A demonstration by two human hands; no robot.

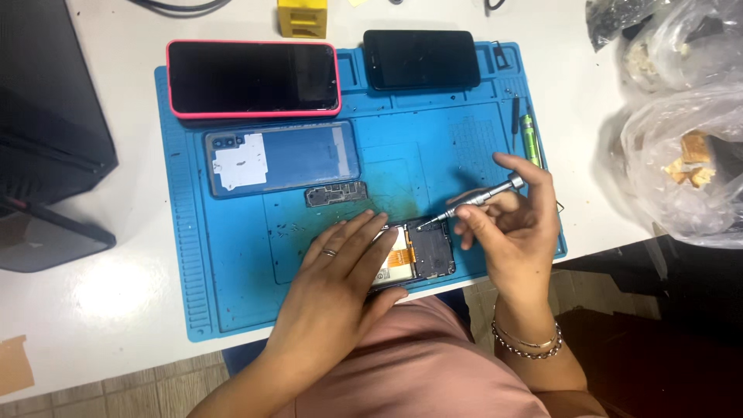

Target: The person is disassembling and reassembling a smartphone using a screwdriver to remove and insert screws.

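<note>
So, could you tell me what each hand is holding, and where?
Right hand grips a screwdriver by its handle; left hand presses flat on the opened phone.

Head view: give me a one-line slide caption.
Left hand steadies an opened phone on a blue repair mat while the right hand sets a precision screwdriver to it.

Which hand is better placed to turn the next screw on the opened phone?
Right. The right hand holds the screwdriver with its tip at the phone's top edge. The left hand lies flat on the phone, pinning it to the blue mat.
</note>
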